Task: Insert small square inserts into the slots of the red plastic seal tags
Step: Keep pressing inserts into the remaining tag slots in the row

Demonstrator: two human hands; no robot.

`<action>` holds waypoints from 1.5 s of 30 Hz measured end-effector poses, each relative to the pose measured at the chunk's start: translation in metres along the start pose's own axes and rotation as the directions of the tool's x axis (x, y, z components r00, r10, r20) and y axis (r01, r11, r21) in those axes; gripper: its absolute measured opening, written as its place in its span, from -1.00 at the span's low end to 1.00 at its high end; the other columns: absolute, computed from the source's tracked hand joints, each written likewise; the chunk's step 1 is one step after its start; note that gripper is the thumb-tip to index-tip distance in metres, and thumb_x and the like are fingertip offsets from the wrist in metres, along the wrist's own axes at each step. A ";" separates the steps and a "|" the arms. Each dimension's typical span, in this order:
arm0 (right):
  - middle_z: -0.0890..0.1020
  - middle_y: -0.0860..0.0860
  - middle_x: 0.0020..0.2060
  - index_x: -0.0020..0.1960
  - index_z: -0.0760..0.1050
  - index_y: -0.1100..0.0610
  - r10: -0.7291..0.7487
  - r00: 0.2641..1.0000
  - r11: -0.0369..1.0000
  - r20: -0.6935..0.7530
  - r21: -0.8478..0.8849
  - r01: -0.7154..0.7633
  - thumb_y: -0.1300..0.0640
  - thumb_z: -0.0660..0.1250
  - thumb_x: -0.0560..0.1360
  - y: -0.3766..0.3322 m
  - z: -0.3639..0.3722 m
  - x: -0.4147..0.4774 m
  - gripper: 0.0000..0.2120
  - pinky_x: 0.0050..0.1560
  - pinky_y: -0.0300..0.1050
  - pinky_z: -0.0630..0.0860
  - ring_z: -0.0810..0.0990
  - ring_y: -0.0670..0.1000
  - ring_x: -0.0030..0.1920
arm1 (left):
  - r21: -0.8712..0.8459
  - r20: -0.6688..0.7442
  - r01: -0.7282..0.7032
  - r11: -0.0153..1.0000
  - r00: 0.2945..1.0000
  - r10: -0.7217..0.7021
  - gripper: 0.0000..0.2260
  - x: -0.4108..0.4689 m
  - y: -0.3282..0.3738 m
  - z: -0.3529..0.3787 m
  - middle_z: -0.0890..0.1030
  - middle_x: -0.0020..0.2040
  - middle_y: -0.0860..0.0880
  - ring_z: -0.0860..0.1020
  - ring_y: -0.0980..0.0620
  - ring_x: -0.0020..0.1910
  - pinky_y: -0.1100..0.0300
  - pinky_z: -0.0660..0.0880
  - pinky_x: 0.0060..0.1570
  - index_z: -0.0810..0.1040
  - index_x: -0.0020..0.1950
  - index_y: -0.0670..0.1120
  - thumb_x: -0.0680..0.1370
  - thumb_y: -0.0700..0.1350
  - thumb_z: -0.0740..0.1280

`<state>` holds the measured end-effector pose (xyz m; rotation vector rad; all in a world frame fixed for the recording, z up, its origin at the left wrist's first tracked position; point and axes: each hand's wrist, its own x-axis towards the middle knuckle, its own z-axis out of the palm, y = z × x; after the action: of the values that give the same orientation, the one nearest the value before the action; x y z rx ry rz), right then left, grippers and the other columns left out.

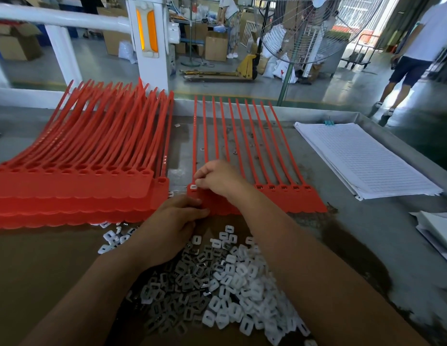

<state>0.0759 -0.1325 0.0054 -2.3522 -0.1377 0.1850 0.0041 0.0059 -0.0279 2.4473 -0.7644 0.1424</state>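
We keep the inserts (pixel 230 283) heaped nearest for quick picking, our left hand (pixel 175 221) lays joined fingers on the tags (pixel 292 203) to steady them, and our right hand (pixel 217 181) bunches fingertips over the left slots, any insert hidden.

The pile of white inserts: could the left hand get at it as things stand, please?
Probably yes: the left hand rests on the red tag strip's near edge, and the pile of white inserts lies uncovered just beside it.
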 end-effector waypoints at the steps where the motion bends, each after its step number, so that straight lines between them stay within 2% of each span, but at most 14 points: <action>1: 0.59 0.04 0.11 0.04 0.59 0.14 -0.007 1.000 0.999 0.018 0.049 0.006 0.22 0.32 0.48 0.000 -0.005 -0.006 -0.85 0.07 -0.19 0.39 0.51 -0.04 0.11 | 0.000 -0.001 -0.002 1.000 1.000 0.002 -0.66 0.000 0.000 0.000 0.36 0.32 0.05 0.24 0.16 0.30 0.60 0.01 0.15 0.47 0.29 -0.03 0.55 -0.28 0.17; 4: 0.61 -0.08 -0.10 -0.06 0.59 0.11 -0.054 0.998 0.996 -0.012 0.074 0.055 0.21 0.34 0.47 0.000 -0.017 -0.026 -0.92 -0.06 -0.29 0.41 0.55 -0.08 -0.01 | -0.009 -0.003 0.000 1.000 1.000 0.000 -0.66 0.000 -0.001 0.001 0.37 0.30 0.05 0.25 0.16 0.29 0.64 0.00 0.11 0.48 0.28 -0.04 0.55 -0.29 0.17; 7: 0.51 -0.18 -0.28 -0.07 0.60 0.10 -0.163 0.985 0.979 0.058 -0.114 0.169 0.17 0.36 0.46 -0.003 -0.024 -0.051 -0.93 -0.27 -0.44 0.33 0.47 -0.20 -0.21 | -0.032 -0.004 0.012 0.999 1.000 -0.012 -0.66 0.000 -0.002 0.000 0.38 0.28 0.07 0.27 0.17 0.28 0.57 0.07 0.15 0.49 0.28 -0.02 0.56 -0.28 0.17; 11: 0.63 -0.09 -0.13 -0.02 0.63 0.11 -0.217 0.941 0.934 0.258 -0.226 0.278 0.16 0.37 0.45 -0.010 -0.025 -0.081 -0.87 -0.16 -0.38 0.41 0.51 -0.18 -0.17 | -0.075 0.036 0.022 0.997 0.999 -0.019 -0.71 0.001 0.001 -0.004 0.44 0.22 0.02 0.35 0.10 0.23 0.28 0.27 0.24 0.58 0.15 -0.06 0.54 -0.29 0.18; 14: 0.63 0.00 0.02 0.06 0.62 0.11 -0.247 0.911 0.894 0.329 -0.285 0.345 0.16 0.37 0.45 -0.012 -0.015 -0.089 -0.80 0.06 -0.14 0.47 0.56 -0.04 0.02 | -0.099 0.038 0.034 0.995 0.999 -0.031 -0.72 0.001 0.003 -0.005 0.45 0.23 0.00 0.36 0.12 0.23 0.29 0.25 0.25 0.61 0.10 -0.11 0.52 -0.33 0.19; 16: 0.61 0.04 0.06 0.09 0.60 0.11 -0.250 0.908 0.879 0.336 -0.314 0.359 0.14 0.37 0.45 -0.011 -0.008 -0.090 -0.78 0.10 -0.04 0.47 0.55 0.02 0.06 | -0.103 0.038 0.036 0.994 0.999 -0.032 -0.71 0.001 0.004 -0.005 0.45 0.24 -0.01 0.36 0.12 0.25 0.30 0.23 0.27 0.61 0.10 -0.14 0.51 -0.37 0.18; 19: 0.61 0.05 0.03 0.08 0.60 0.11 -0.258 0.918 0.873 0.301 -0.335 0.355 0.13 0.38 0.44 -0.007 -0.001 -0.090 -0.78 0.07 -0.02 0.48 0.55 0.04 0.05 | -0.105 0.036 0.035 0.994 0.999 -0.031 -0.70 0.002 0.005 -0.004 0.46 0.24 -0.03 0.36 0.11 0.26 0.26 0.23 0.29 0.60 0.11 -0.17 0.50 -0.39 0.18; 24: 0.63 0.03 -0.09 -0.04 0.59 0.15 -0.271 0.928 0.909 0.257 -0.250 0.334 0.18 0.42 0.40 -0.003 0.000 -0.089 -0.86 -0.05 -0.13 0.48 0.57 0.00 -0.05 | -0.122 0.030 0.041 0.992 0.999 -0.037 -0.69 0.002 0.005 -0.004 0.47 0.23 -0.04 0.38 0.10 0.24 0.31 0.24 0.26 0.60 0.10 -0.19 0.48 -0.42 0.19; 28: 0.53 -0.09 -0.26 -0.06 0.58 0.15 -0.257 0.932 0.942 0.257 -0.151 0.301 0.21 0.41 0.41 -0.002 -0.007 -0.088 -0.90 -0.13 -0.23 0.43 0.51 -0.08 -0.17 | -0.126 0.032 0.025 0.992 0.999 -0.021 -0.74 0.001 0.005 -0.006 0.48 0.15 0.03 0.39 0.13 0.18 0.39 0.25 0.18 0.63 0.05 -0.12 0.50 -0.36 0.22; 31: 0.53 -0.10 -0.26 -0.04 0.60 0.15 -0.258 0.950 0.956 0.177 -0.093 0.277 0.23 0.37 0.44 0.001 -0.015 -0.082 -0.90 -0.12 -0.29 0.45 0.54 -0.12 -0.18 | -0.114 0.021 -0.002 0.994 1.000 0.004 -0.73 0.001 0.005 -0.005 0.49 0.15 0.04 0.38 0.14 0.17 0.46 0.23 0.12 0.61 0.10 -0.07 0.53 -0.31 0.21; 34: 0.49 -0.20 -0.31 -0.06 0.59 0.12 -0.213 0.975 0.972 0.056 -0.084 0.218 0.20 0.34 0.47 0.005 -0.021 -0.068 -0.92 -0.26 -0.42 0.36 0.45 -0.25 -0.28 | -0.086 0.009 0.012 0.996 1.000 -0.011 -0.69 0.001 0.001 -0.003 0.43 0.24 0.06 0.30 0.21 0.21 0.63 0.09 0.08 0.53 0.23 -0.06 0.55 -0.30 0.18; 38: 0.54 -0.09 -0.20 -0.05 0.59 0.15 -0.156 0.986 0.984 -0.055 -0.092 0.150 0.21 0.30 0.50 0.013 -0.024 -0.044 -0.90 -0.26 -0.35 0.30 0.45 -0.18 -0.21 | -0.072 0.009 0.029 0.997 1.000 -0.029 -0.68 0.001 -0.001 -0.002 0.39 0.29 0.05 0.26 0.21 0.25 0.67 0.03 0.10 0.50 0.26 -0.06 0.55 -0.29 0.18; 43: 0.63 0.04 -0.02 -0.06 0.59 0.16 -0.118 0.988 0.988 -0.102 -0.110 0.107 0.20 0.28 0.51 0.016 -0.015 -0.025 -0.89 -0.09 -0.23 0.33 0.53 -0.06 -0.03 | -0.066 0.002 0.025 0.998 1.000 -0.025 -0.68 0.001 -0.001 -0.002 0.38 0.31 0.06 0.26 0.19 0.29 0.57 0.08 0.16 0.49 0.27 -0.06 0.56 -0.27 0.17; 45: 0.63 0.04 0.00 -0.06 0.60 0.17 -0.107 0.989 0.991 -0.106 -0.090 0.097 0.19 0.28 0.51 0.014 -0.011 -0.020 -0.88 -0.10 -0.22 0.32 0.50 -0.10 -0.06 | -0.065 0.006 0.028 0.998 1.000 -0.028 -0.69 0.001 -0.001 -0.002 0.37 0.32 0.05 0.27 0.18 0.30 0.48 0.12 0.20 0.49 0.27 -0.06 0.57 -0.27 0.16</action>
<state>0.0583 -0.1531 0.0048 -2.4263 -0.2152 -0.0014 0.0053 0.0071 -0.0261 2.3966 -0.7253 0.0995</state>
